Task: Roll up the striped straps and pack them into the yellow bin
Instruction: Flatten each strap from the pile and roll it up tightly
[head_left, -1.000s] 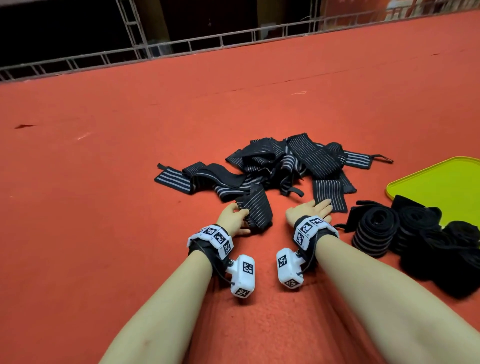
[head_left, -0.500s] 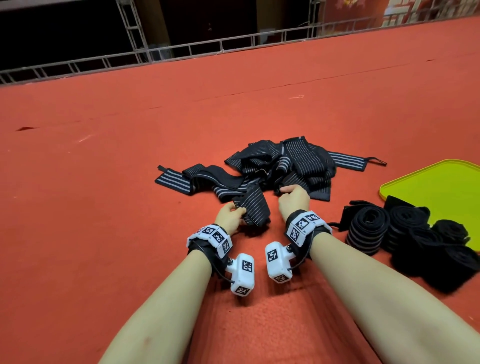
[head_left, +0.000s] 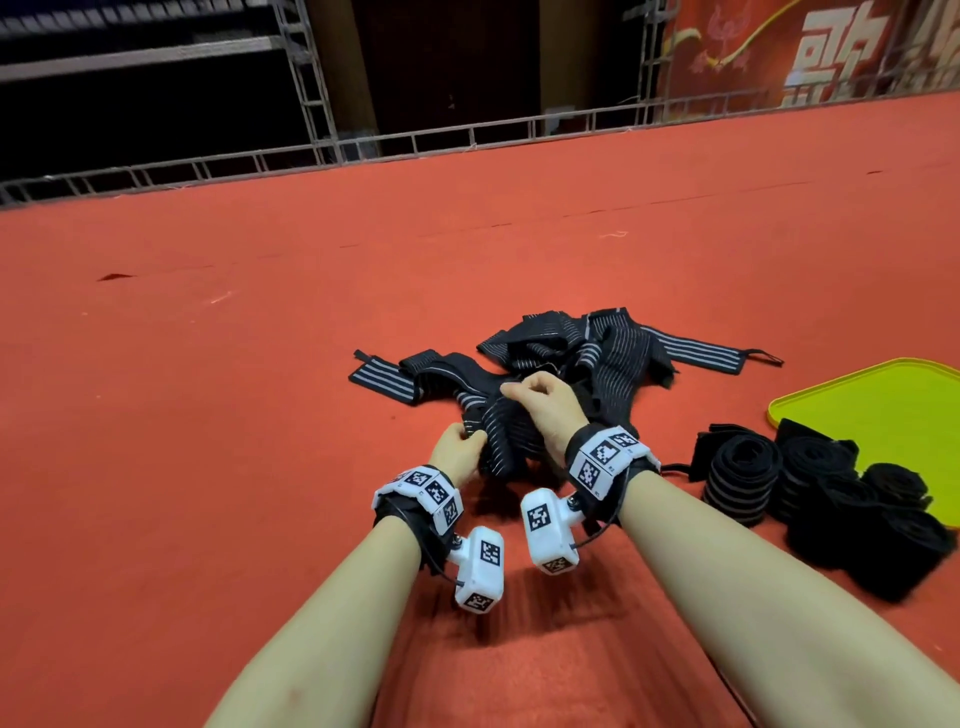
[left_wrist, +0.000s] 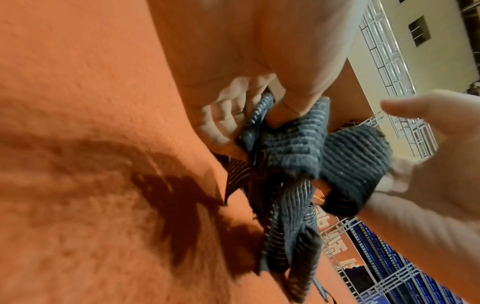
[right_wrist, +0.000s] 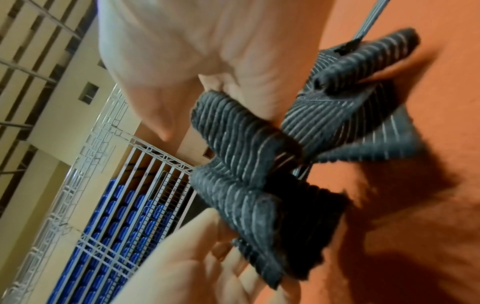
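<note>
A black strap with thin white stripes (head_left: 497, 431) is lifted a little off the red carpet at the near edge of a loose pile of striped straps (head_left: 592, 353). My left hand (head_left: 466, 442) pinches its near end, thumb over the fabric (left_wrist: 285, 144). My right hand (head_left: 522, 391) grips the same strap (right_wrist: 244, 144) a little farther up, fingers curled. The strap is bunched and folded between the two hands. The yellow bin (head_left: 878, 405) lies at the right, with nothing visible inside the part in view.
Several rolled black straps (head_left: 743, 473) lie on the carpet in front of the bin, right of my right forearm. Red carpet (head_left: 260, 415) stretches left and far ahead. A metal truss rail (head_left: 415, 140) runs along the carpet's far edge.
My right hand left the carpet, moved left and took hold of the strap my left hand was holding. Both hands have raised it toward the pile.
</note>
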